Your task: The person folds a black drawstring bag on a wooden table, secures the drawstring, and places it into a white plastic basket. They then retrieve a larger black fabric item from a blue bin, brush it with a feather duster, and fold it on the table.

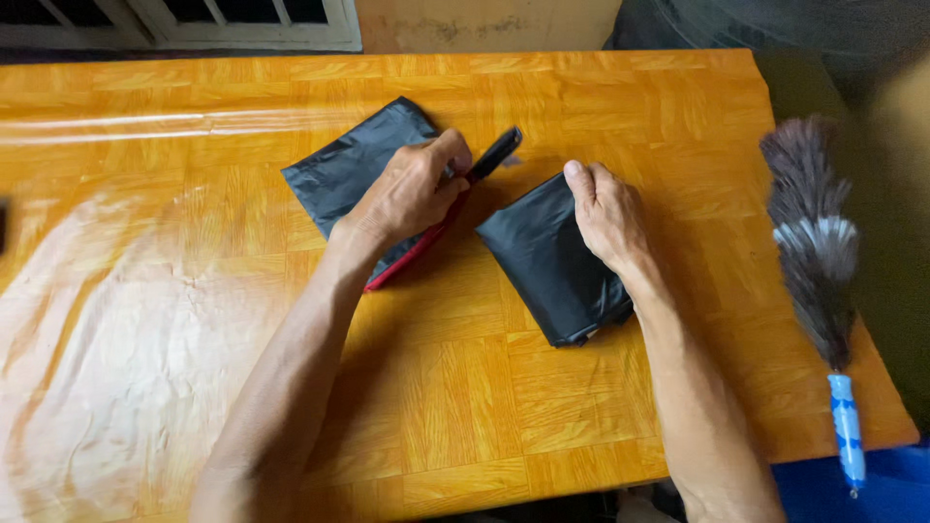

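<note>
Two black plastic bags on worktop (484, 407): folded bag (542, 257) under your right hand (605, 213), fingers pressing flat on its top edge, holding nothing; second bag (344, 169) under your left hand (412, 189). Left hand closed on one dark slim tool (494, 155), red edge (412, 260) showing beneath; can't tell if same object. One feather duster (814, 252) at right worktop edge, handle overhanging. Risks: slick plastic slides on glossy worktop if your press eases, fold springs open; tool tip may snag thin film; your elbow may knock duster off.
</note>
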